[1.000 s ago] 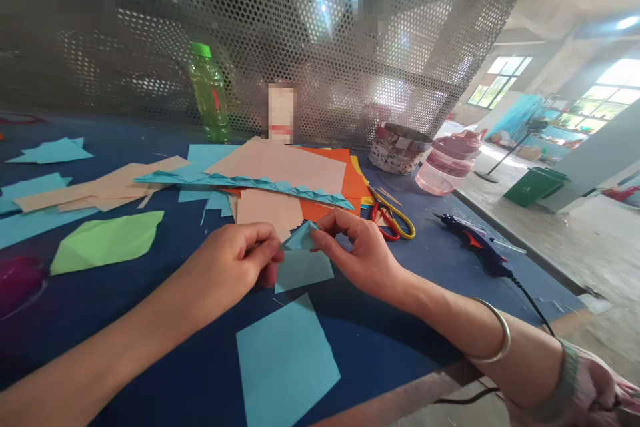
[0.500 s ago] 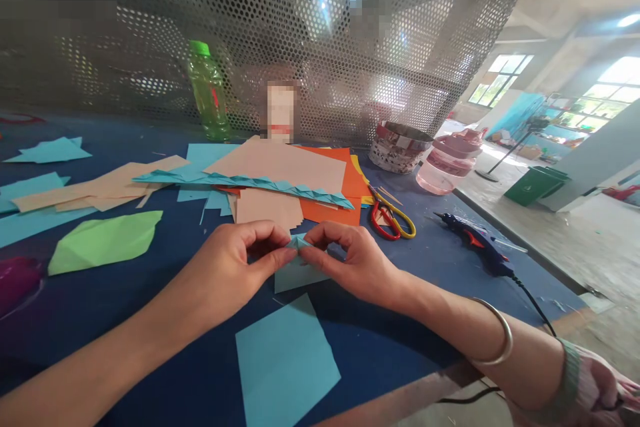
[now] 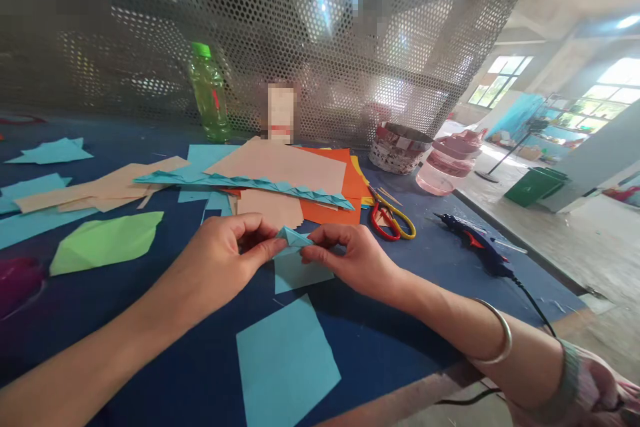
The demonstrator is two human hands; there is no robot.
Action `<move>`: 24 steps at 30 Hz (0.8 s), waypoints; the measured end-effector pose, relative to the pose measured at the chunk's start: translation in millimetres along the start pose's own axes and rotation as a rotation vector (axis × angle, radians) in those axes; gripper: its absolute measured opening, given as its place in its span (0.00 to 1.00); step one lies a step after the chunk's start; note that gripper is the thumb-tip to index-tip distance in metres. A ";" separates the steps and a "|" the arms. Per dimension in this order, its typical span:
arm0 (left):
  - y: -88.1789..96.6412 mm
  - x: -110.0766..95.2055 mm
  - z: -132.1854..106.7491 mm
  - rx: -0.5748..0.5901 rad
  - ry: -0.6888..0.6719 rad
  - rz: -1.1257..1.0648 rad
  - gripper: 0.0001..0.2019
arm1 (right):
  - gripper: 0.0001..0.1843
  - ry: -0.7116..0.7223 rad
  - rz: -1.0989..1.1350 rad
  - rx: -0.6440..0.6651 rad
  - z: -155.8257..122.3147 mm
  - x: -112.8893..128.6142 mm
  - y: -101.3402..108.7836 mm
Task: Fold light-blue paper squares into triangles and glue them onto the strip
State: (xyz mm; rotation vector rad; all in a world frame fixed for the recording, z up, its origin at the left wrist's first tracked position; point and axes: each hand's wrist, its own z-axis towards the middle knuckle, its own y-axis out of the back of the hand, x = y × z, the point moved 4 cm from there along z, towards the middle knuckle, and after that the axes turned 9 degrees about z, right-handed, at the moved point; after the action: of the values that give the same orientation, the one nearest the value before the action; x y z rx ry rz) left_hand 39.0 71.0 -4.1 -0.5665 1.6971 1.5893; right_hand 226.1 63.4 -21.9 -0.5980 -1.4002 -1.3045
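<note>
- Folded blue paper (image 3: 293, 238) sits between both hands, above the tabletop (image 3: 165, 373), with a flat blue flap (image 3: 303, 275) just below it.
- A loose blue square (image 3: 287, 360) lies toward the tabletop's near edge; orange paper (image 3: 327, 213) and red-and-yellow scissors (image 3: 390, 223) lie just beyond the hands.
- The left grip (image 3: 225, 253) and right grip (image 3: 350, 260) pinch the paper from either side, wrists angled inward.
</note>
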 end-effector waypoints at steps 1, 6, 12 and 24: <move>0.5 1.4 1.0 -0.003 0.015 -0.009 0.15 | 0.08 0.008 -0.009 -0.002 -0.2 -0.5 0.0; -0.4 4.8 3.8 0.014 0.097 -0.098 0.18 | 0.10 0.080 -0.048 -0.016 -1.2 0.0 0.5; -3.8 4.1 1.5 0.050 0.164 -0.173 0.19 | 0.09 0.102 -0.060 -0.034 -1.6 2.0 1.9; -4.3 3.2 1.4 0.028 0.035 -0.096 0.15 | 0.15 0.024 0.012 0.008 -3.4 10.2 0.5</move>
State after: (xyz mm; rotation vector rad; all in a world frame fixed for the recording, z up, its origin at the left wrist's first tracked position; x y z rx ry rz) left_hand 40.5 72.3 -9.2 -0.6552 1.6900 1.4936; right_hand 224.8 57.4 -13.1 -0.5828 -1.3795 -1.2922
